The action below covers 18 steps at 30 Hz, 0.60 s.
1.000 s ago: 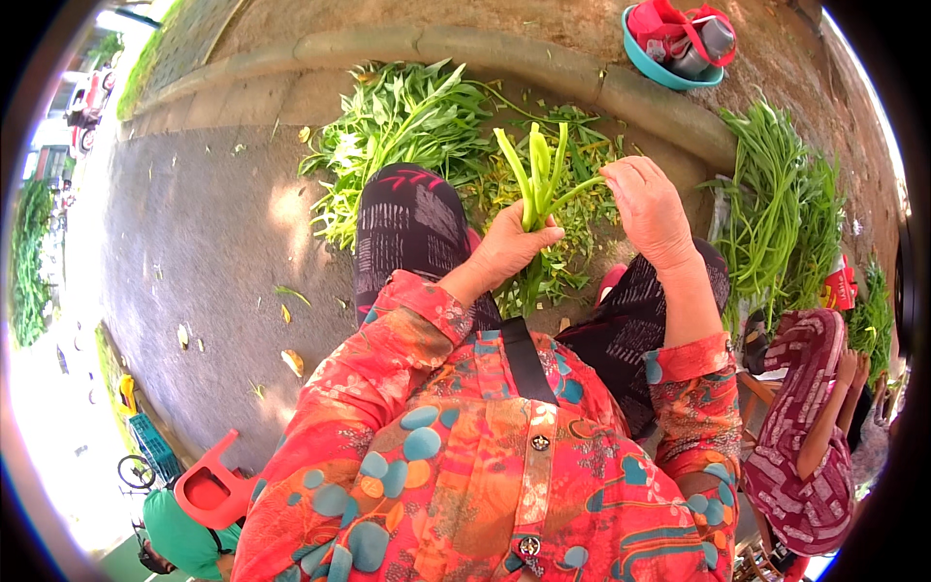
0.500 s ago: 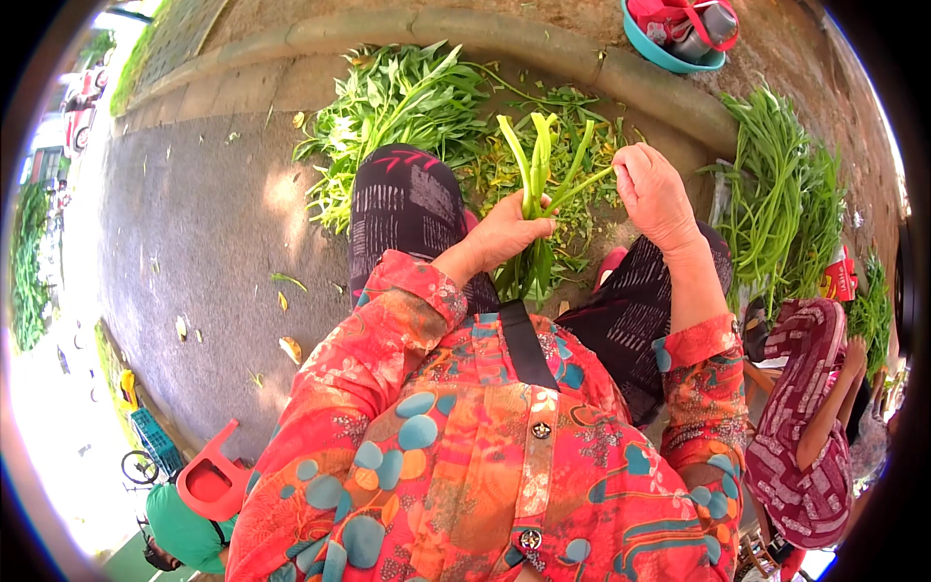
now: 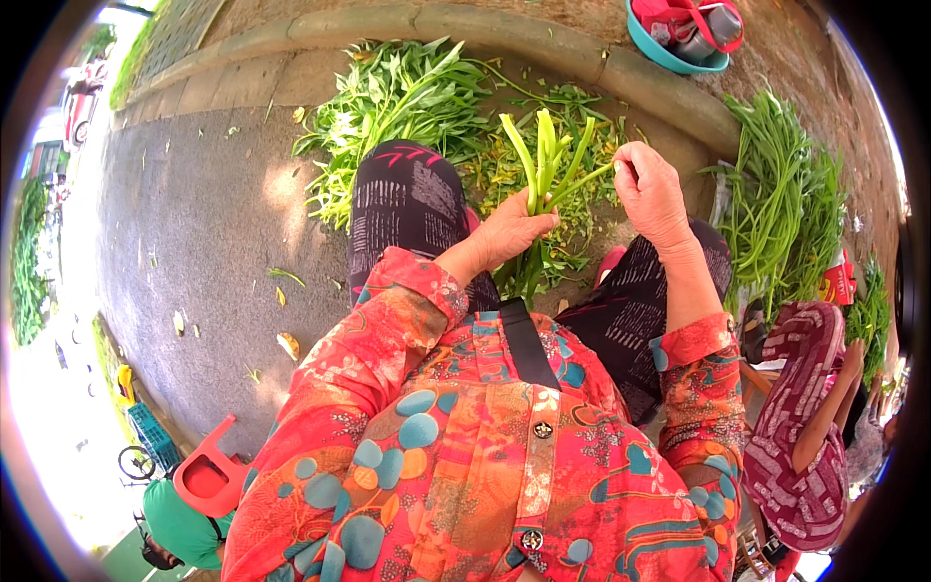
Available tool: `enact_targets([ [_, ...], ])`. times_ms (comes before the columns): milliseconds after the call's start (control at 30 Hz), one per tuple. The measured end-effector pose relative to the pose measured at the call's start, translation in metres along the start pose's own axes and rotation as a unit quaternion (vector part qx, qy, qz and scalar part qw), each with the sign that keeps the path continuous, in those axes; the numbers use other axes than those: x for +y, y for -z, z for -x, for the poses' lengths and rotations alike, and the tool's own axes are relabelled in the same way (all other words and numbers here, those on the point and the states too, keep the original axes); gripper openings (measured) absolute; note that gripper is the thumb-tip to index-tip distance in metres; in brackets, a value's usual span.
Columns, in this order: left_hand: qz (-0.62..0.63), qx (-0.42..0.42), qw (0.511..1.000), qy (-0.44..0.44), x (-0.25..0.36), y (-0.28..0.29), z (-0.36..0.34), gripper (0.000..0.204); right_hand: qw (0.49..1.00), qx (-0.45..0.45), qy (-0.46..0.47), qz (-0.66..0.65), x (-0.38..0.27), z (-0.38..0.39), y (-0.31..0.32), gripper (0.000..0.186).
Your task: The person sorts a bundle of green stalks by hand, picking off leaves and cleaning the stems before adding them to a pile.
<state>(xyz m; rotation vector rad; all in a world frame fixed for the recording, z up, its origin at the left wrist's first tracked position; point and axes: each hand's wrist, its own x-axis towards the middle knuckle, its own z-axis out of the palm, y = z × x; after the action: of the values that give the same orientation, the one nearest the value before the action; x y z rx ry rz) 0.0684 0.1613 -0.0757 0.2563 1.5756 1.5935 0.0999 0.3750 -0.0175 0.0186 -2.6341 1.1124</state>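
Note:
My left hand (image 3: pixel 511 231) is wrapped round a small bunch of green leafy stalks (image 3: pixel 545 155), likely water spinach. Pale stem ends fan upward from the fist, and darker leaves hang below it between my knees. One thin stem slants out to the right, where my right hand (image 3: pixel 648 192) pinches its tip between thumb and fingers. Beyond the bunch, torn leaves and yellowed trimmings (image 3: pixel 582 116) lie scattered on the ground. A large heap of leafy greens (image 3: pixel 398 102) rests just past my left knee.
Another long pile of greens (image 3: pixel 784 209) lies to the right, with a red packet (image 3: pixel 839 279) beside it. Past the stone kerb (image 3: pixel 504 29) stands a blue basin (image 3: pixel 669 56) holding a flask. A person in maroon (image 3: pixel 800 417) sits at right; a red chair (image 3: pixel 208 475) is lower left.
Both hands hold nearly the same pose. The stem ends in the bunch have shifted slightly, and the right hand still pinches the slanting stem.

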Motion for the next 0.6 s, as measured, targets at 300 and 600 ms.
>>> enact_targets([
  [300,0.040,0.006,0.999,0.008,0.004,-0.001,0.000,0.012,0.997,0.028,-0.066,-0.031,0.003,-0.002,-0.006,0.004],
  [600,0.061,-0.001,0.998,-0.015,0.009,0.000,0.002,0.013,0.943,0.006,-0.249,-0.220,0.005,-0.004,-0.010,0.009],
])
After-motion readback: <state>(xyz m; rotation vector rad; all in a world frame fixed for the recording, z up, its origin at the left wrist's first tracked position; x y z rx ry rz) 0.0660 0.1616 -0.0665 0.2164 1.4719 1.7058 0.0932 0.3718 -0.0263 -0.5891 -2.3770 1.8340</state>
